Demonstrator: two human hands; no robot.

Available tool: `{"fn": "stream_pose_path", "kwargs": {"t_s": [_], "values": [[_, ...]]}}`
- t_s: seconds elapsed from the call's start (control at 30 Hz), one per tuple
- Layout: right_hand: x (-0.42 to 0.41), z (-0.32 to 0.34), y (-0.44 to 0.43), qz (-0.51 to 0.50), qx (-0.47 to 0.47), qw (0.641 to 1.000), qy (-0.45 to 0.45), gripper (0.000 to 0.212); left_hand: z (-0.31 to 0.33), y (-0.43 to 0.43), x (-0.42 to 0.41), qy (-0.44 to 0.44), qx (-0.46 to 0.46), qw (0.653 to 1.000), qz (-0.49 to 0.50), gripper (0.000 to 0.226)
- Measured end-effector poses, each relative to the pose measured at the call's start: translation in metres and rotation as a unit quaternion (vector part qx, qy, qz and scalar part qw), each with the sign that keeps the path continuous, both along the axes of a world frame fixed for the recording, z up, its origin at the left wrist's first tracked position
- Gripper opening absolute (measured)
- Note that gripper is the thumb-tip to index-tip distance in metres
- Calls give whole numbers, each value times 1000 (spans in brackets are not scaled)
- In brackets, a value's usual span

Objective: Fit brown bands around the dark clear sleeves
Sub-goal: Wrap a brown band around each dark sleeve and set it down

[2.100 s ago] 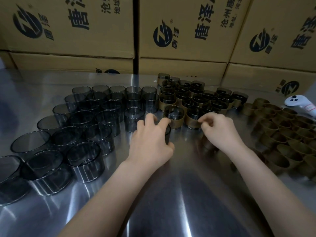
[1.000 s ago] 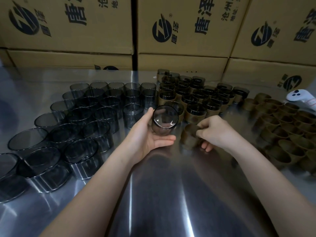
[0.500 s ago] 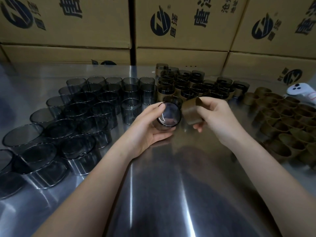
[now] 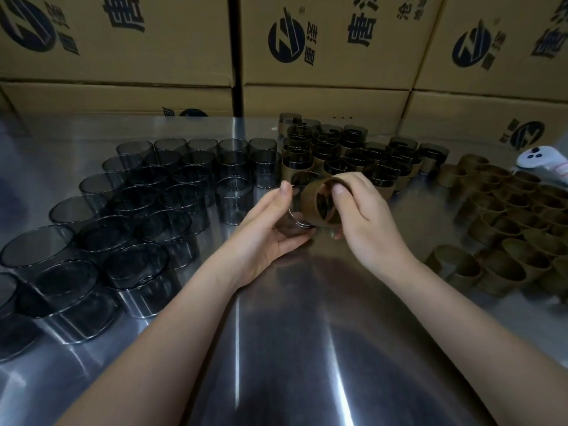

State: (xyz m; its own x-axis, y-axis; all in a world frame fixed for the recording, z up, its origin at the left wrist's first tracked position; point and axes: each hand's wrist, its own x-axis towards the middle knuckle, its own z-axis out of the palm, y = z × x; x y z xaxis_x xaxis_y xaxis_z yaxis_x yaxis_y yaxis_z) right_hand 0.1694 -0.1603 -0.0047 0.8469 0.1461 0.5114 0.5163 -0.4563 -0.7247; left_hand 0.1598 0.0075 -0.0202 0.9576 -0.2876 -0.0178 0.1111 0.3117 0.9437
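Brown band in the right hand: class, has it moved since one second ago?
Yes. Against the banded sleeves behind, the brown band in the right hand has risen and shifted left, to the clear sleeve in the left hand.

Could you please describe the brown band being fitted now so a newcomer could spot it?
On the steel table, look to the middle, where two hands meet. The right hand grips a brown band against the sleeve in the left hand. Unlike the loose bands at right, it alone is in a hand.

left hand (image 4: 270, 229) held clear sleeve (image 4: 292, 216) | right hand (image 4: 365, 222) pinched brown band (image 4: 316, 207) against its end | above steel table (image 4: 276, 348)
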Motion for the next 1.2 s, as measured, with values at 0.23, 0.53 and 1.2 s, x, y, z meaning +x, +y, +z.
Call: {"fn": "stream_pose_path", "kwargs": {"t_s": [0.23,0.53,1.2], "values": [[-5,-3,3,1,-55,998,16,31,1,1,-4,-9,-10,999,-39,121],[-5,-9,7,-14,-62,998,3,24,-1,0,-2,-8,-3,999,-42,65],[4,-9,-2,13,-52,998,-43,20,-5,-2,3,-19,-9,1000,-13,58]]}}
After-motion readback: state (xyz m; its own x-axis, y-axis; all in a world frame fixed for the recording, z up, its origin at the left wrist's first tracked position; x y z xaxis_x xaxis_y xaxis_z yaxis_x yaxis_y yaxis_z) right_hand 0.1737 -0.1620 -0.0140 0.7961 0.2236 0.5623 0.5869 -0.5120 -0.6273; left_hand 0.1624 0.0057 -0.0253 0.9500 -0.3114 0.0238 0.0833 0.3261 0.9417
